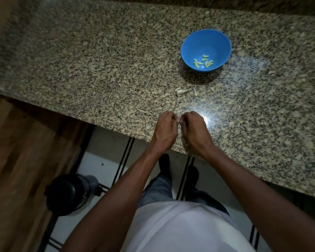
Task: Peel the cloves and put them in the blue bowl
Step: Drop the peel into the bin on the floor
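A: Where are the hands sitting?

B: Both are hanging over the near edge of the granite counter [98, 73], knuckles almost touching. The left hand [165, 128] is curling its fingers inward, and the right hand [192, 126] is curling in to meet it.

A: Are they holding anything?

B: A small pale bit is showing right between the fingertips, likely a clove [179, 121], and both hands are pinching in on it. It is too hidden to say whether skin is on it.

A: And the blue bowl [217, 40]?

B: It is standing well apart from the hands, farther back on the counter and a little to the right. Several peeled cloves [203, 62] are lying in its bottom, pale yellow-green and clustered on the near side.

A: Anything between bowl and hands?

B: Papery peel scraps [182, 90] are lying scattered on the counter just near of the bowl, with a small pale piece [212, 89] to their right.

A: What is showing below the counter?

B: A dark round container [68, 194] is sitting on the tiled floor to the left, beside a wooden panel [20, 160].
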